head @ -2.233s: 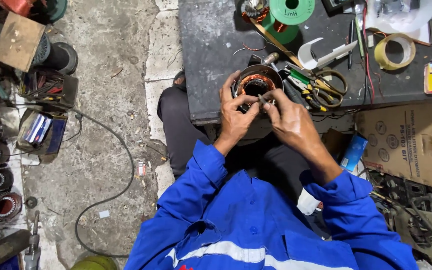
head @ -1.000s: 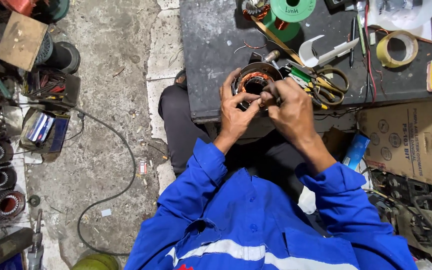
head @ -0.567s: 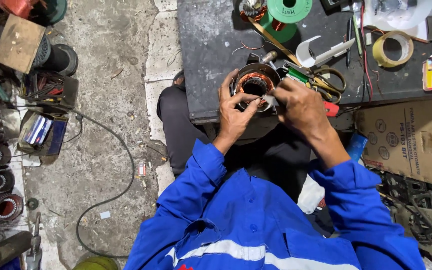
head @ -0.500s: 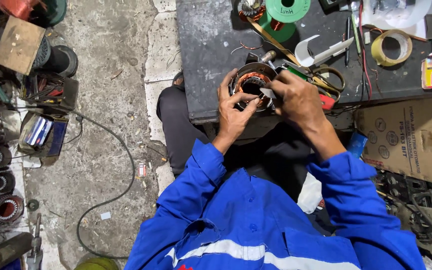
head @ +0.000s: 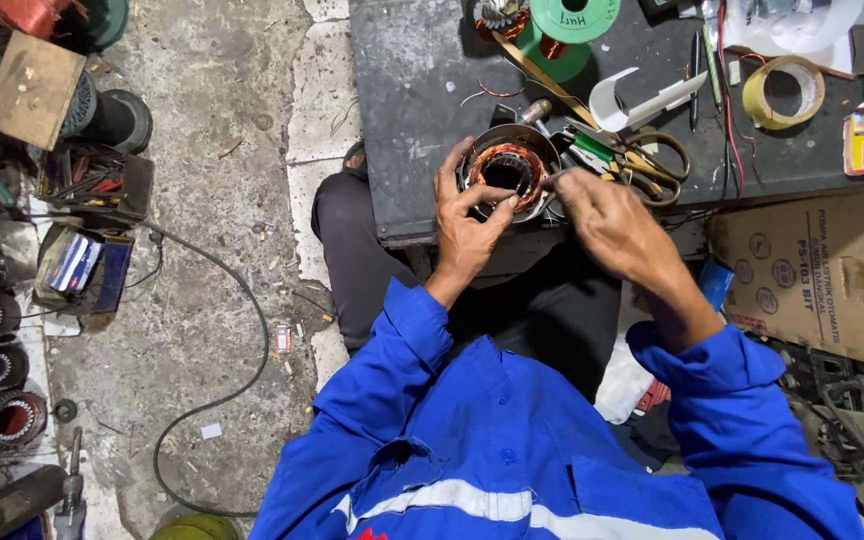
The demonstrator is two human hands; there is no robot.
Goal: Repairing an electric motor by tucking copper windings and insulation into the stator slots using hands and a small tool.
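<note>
- My left hand [head: 467, 225] cups the stator [head: 508, 172] at the near edge of the bench [head: 422, 90], fingers curled over its rim and thumb on the copper; that grip is holding it steady.
- My right hand [head: 607, 215] comes in from the right with the fingertips pinched narrow at the stator's rim; whether they hold a wire or a slip of paper, I cannot tell.
- The winding looks already laid in: bright copper coils ring the bore inside a dull grey metal shell. I judge that tidying and tying off the coil ends is what's left.
- Scissors [head: 642, 165] lie just right of it, a ring of yellowish tape [head: 782, 95] farther off, and a green spool [head: 572, 25] at the far edge.
- The bench top is dark, scuffed and matte.
</note>
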